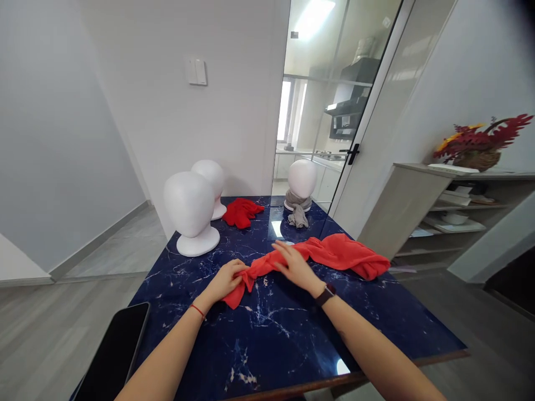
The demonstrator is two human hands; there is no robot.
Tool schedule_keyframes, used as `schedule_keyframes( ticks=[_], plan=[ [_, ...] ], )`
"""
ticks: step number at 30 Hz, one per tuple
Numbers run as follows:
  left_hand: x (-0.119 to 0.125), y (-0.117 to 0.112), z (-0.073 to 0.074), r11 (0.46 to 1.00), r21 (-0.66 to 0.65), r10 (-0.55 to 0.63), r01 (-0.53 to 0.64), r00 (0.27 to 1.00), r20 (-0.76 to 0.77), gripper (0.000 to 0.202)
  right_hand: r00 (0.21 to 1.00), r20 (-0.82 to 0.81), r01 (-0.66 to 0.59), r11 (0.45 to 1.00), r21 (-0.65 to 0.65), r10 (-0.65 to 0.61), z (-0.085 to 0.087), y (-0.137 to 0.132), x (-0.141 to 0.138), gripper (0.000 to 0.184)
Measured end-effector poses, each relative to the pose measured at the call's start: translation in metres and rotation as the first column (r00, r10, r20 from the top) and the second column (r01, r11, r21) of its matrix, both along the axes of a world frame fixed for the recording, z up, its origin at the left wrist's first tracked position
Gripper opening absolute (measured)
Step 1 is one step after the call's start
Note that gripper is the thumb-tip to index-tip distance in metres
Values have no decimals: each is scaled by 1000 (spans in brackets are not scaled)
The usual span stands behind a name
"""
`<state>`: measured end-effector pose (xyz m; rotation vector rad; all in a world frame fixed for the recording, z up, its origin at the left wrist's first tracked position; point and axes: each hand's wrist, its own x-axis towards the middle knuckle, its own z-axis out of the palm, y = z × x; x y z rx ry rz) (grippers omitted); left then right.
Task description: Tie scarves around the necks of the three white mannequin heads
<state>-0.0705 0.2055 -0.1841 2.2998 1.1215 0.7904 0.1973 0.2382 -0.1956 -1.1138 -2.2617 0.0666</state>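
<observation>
A bright red scarf lies stretched across the dark blue marbled table, bunched narrow on the left and broader on the right. My left hand is closed on its narrow end, and a short tail of cloth hangs out below the fingers. Over the middle of the scarf rests my right hand, fingers spread, touching the cloth without gripping it. To the left stands a white mannequin head, bare, on a round base.
Behind it are another white head and a crumpled darker red cloth. A third head wears a grey scarf by the glass door. A black phone sits at front left. Shelves stand right.
</observation>
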Motion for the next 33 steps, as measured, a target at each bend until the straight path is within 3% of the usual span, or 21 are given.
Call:
schedule_keyframes(
  ticks=[2, 4, 6, 9, 10, 11, 13, 16, 20, 24, 27, 29, 31, 33],
  plan=[
    [-1, 1, -3, 989, 11, 147, -150, 983, 113, 25, 993, 23, -116, 989, -90, 119, -1, -12, -19, 62],
    [-11, 7, -6, 892, 13, 435, -451, 866, 245, 23, 987, 54, -144, 979, -147, 153, -3, -19, -28, 60],
    [-28, 17, -10, 670, 16, 688, -742, 630, 360, 31, 985, 75, -138, 973, -186, 154, -4, -21, -29, 43],
    [-55, 34, -14, 342, 57, 823, -938, 328, 464, 58, 996, 50, -64, 969, -237, 78, -8, -14, -22, 23],
    [-62, 39, -15, 275, 66, 832, -959, 272, 483, 69, 999, 22, -19, 969, -246, 25, -10, -11, -20, 20],
    [-66, 44, -14, 252, 72, 835, -965, 254, 487, 79, 999, -21, 30, 967, -254, -37, -11, -7, -17, 19],
    [-69, 54, -13, 279, 68, 838, -958, 278, 469, 93, 971, -140, 152, 948, -280, -196, -13, 3, -10, 18],
    [-67, 66, -10, 302, 64, 847, -951, 298, 440, 101, 863, -265, 344, 884, -316, -431, -14, 17, 9, 22],
    [-67, 80, -9, 288, 84, 851, -954, 295, 434, 98, 800, -263, 466, 834, -295, -540, -15, 30, 35, 26],
    [-71, 85, -11, 265, 58, 865, -963, 264, 427, 94, 824, -216, 476, 847, -237, -523, -18, 27, 37, 23],
    [-71, 81, -9, 246, 73, 863, -966, 253, 438, 91, 908, -105, 389, 910, -144, -405, -18, 18, 21, 53],
    [-70, 76, -8, 234, 110, 854, -966, 258, 451, 90, 956, 10, 291, 950, -109, -292, -16, 12, 8, 62],
    [-65, 69, -8, 232, 128, 849, -964, 265, 458, 92, 970, 106, 230, 966, -118, -218, -14, 10, -1, 51],
    [-55, 61, -7, 242, 119, 848, -963, 269, 456, 94, 953, 170, 274, 951, -142, -249, -11, 12, -3, 38]
  ],
)
